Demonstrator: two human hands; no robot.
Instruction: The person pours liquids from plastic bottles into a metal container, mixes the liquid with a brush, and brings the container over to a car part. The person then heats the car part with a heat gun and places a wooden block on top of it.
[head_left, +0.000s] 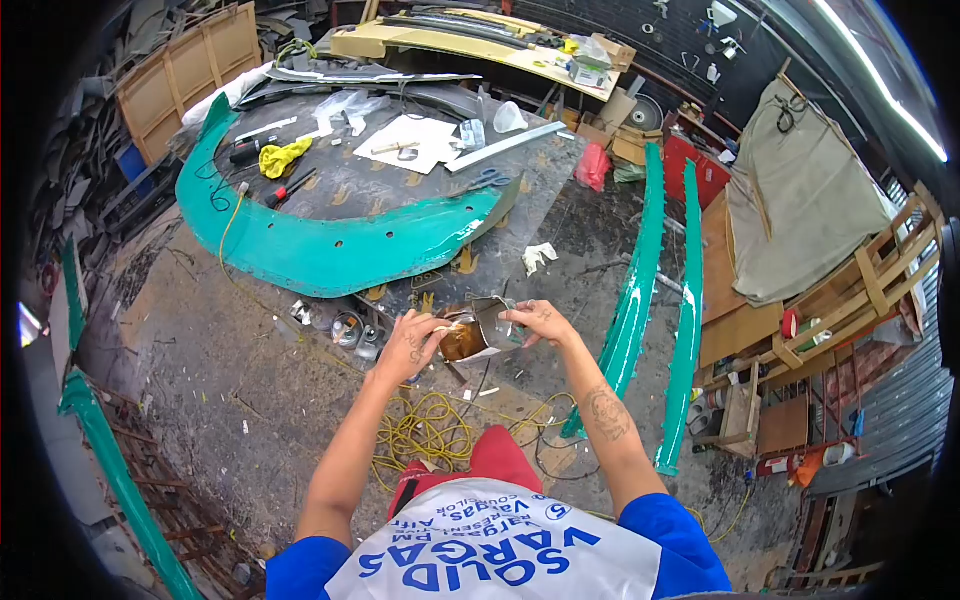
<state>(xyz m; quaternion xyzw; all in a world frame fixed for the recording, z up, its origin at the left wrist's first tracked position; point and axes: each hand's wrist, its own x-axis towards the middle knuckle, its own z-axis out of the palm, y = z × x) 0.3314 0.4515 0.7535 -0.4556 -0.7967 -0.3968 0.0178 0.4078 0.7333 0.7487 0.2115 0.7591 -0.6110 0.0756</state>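
A cut-open container with amber-brown stuff inside is held in front of my body, tilted so its opening shows. My right hand grips its right edge between thumb and fingers. At the container's left side, my left hand is closed in a pinch on a small pale thing, too small to name, at the opening. Just beyond lies a large curved green panel on the table. Small jars stand to the left of the container, below the panel's edge.
Two long green strips stand at the right. A coiled yellow cord lies on the floor near my legs. On the table are a yellow cloth, white paper and scissors. Another green strip is at the left.
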